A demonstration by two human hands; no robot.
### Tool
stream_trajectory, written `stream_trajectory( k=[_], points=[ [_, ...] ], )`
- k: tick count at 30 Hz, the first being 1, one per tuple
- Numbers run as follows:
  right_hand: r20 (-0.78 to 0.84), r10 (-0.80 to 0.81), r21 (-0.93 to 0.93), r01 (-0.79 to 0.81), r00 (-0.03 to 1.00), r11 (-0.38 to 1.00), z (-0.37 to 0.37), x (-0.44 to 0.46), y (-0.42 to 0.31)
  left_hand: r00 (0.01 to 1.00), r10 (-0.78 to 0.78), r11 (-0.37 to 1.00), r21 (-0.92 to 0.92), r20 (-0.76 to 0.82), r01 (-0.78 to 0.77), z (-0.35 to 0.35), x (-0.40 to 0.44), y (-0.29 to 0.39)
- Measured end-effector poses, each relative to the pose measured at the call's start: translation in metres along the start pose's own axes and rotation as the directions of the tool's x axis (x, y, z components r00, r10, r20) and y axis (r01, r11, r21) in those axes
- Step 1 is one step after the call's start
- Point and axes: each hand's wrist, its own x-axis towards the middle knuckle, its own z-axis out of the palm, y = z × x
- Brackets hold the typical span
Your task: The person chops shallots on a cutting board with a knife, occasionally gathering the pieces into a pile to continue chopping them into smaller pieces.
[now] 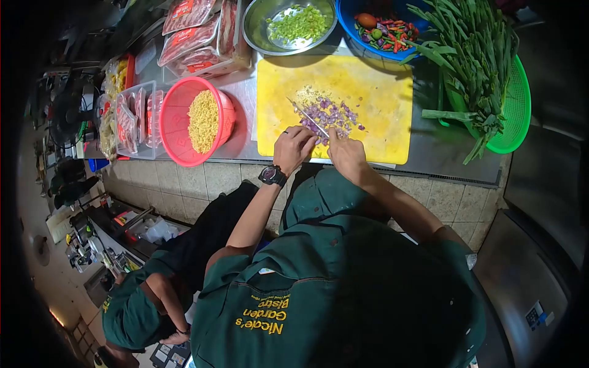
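Chopped red onion lies spread over the middle of a yellow cutting board. My right hand is closed around the handle of a knife, whose blade slants up and left across the pieces. Close to the blade, at the board's front edge, my left hand has its fingers curled and pressed together on some red onion; the fingertips partly hide it. Finely minced pale bits sit just beyond the onion.
Left of the board stands a pink basket of yellow crumbly pieces, near packed meat. Behind are a steel bowl of chopped greens and a blue basin of chillies. Leafy stalks overhang a green basket. A co-worker bends at left.
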Motion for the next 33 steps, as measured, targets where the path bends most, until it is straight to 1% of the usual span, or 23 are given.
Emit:
stream_trajectory(
  k=[2,4,6,8,9,11,12,13,14,15,17,18,20,21,23,25,26,27,28,30,31,33],
  points=[
    [-0.001,0.01,-0.023,-0.01,1.0,1.0,0.002,0.002,-0.001,0.996,-0.055,0.998,-0.015,-0.072,0.054,-0.004,0.003,0.006],
    [0.004,0.025,-0.043,-0.024,1.0,0.999,0.003,0.0,-0.004,0.998,-0.04,0.998,-0.047,-0.053,0.037,-0.002,0.004,-0.001],
    [-0.083,-0.002,-0.028,0.0,0.997,1.0,0.004,0.0,-0.001,0.999,-0.02,0.996,-0.085,-0.038,0.017,0.0,0.008,-0.005],
    [-0.095,-0.024,-0.074,0.017,0.995,0.997,0.006,-0.003,0.004,0.995,0.086,0.994,-0.068,-0.045,-0.089,-0.003,0.009,-0.006],
    [-0.111,-0.045,-0.112,0.033,0.993,0.993,0.003,-0.003,0.005,0.995,0.087,0.993,-0.073,-0.05,-0.09,-0.003,0.011,-0.009],
    [-0.112,-0.057,-0.105,0.045,0.992,0.993,-0.004,-0.006,0.011,0.986,0.164,0.98,-0.109,-0.012,-0.165,-0.004,0.016,-0.016],
    [-0.115,-0.07,-0.092,0.059,0.991,0.994,-0.009,-0.007,0.012,0.986,0.164,0.98,-0.111,-0.015,-0.165,-0.006,0.018,-0.018],
    [-0.115,-0.069,-0.095,0.058,0.991,0.994,-0.012,-0.01,0.014,0.984,0.164,0.983,-0.097,0.074,-0.157,-0.009,0.02,-0.02],
    [-0.173,-0.089,-0.08,0.076,0.981,0.994,-0.014,-0.013,0.017,0.973,0.163,0.985,-0.083,0.163,-0.151,-0.011,0.023,-0.022],
    [-0.23,-0.107,-0.067,0.094,0.967,0.993,-0.016,-0.016,0.018,0.973,0.165,0.984,-0.088,0.161,-0.152,-0.012,0.025,-0.023],
    [-0.198,-0.092,-0.057,0.083,0.976,0.995,-0.01,-0.019,0.02,0.971,0.138,0.984,-0.139,0.193,-0.112,-0.013,0.027,-0.023],
    [-0.171,-0.079,-0.042,0.073,0.982,0.996,-0.008,-0.018,0.02,0.972,0.138,0.984,-0.138,0.189,-0.113,-0.011,0.026,-0.023],
    [-0.182,-0.082,-0.025,0.079,0.98,0.997,-0.004,-0.018,0.017,0.987,0.104,0.985,-0.15,0.123,-0.085,-0.004,0.023,-0.022],
    [-0.193,-0.085,-0.006,0.085,0.977,0.996,-0.005,-0.017,0.013,0.987,0.107,0.985,-0.15,0.124,-0.088,-0.003,0.024,-0.022],
    [-0.223,-0.097,-0.014,0.097,0.97,0.995,-0.009,-0.017,0.005,0.992,0.063,0.975,-0.218,0.107,-0.039,-0.002,0.023,-0.022],
    [-0.249,-0.108,-0.026,0.105,0.962,0.994,-0.009,-0.019,0.001,0.992,0.036,0.971,-0.241,0.117,-0.007,-0.004,0.023,-0.023],
    [-0.331,-0.17,-0.115,0.139,0.928,0.984,-0.006,-0.018,0.002,0.992,0.009,0.965,-0.261,0.124,0.023,-0.005,0.025,-0.025],
    [-0.401,-0.235,-0.204,0.164,0.885,0.965,-0.003,-0.019,0.002,0.992,0.034,0.967,-0.254,0.118,-0.003,-0.005,0.026,-0.026],
    [-0.399,-0.234,-0.204,0.163,0.887,0.965,-0.001,-0.019,0.003,0.992,0.034,0.967,-0.256,0.12,-0.002,-0.005,0.027,-0.028],
    [-0.47,-0.336,-0.282,0.222,0.816,0.933,0.001,-0.016,0.006,0.983,0.136,0.972,-0.209,0.122,-0.109,-0.005,0.029,-0.034],
    [-0.466,-0.336,-0.283,0.222,0.818,0.933,0.002,-0.016,0.005,0.983,0.135,0.971,-0.213,0.122,-0.107,-0.004,0.031,-0.037],
    [-0.458,-0.367,-0.331,0.228,0.81,0.916,0.005,-0.017,0.003,0.965,0.217,0.963,-0.195,0.148,-0.187,-0.001,0.033,-0.041]
  ],
)
